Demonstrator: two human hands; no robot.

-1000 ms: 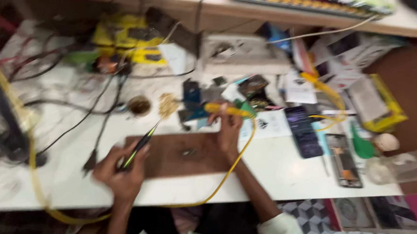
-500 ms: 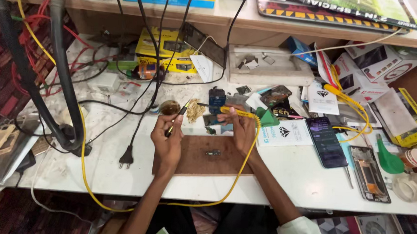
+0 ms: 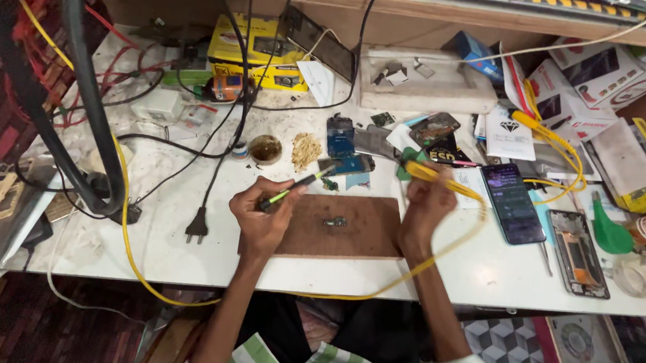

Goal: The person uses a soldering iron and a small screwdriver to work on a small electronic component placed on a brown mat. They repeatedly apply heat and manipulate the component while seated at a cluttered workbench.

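My left hand grips a thin green-and-black tool, its tip aimed right toward small circuit parts past the far edge of a brown wooden board. A small metal part lies in the board's middle. My right hand holds a yellow-handled soldering iron with a green collar; its yellow cord loops down round the table's near edge. Both hands hover over the board's two ends.
A round flux tin and a heap of brass wool lie behind the board. Phones, boxes, a yellow box, a black plug and tangled cables crowd the white table.
The view has steadied and drawn closer. My left hand has shifted the thin tool from the flux tin to the parts behind the board. My right hand stays with the iron.
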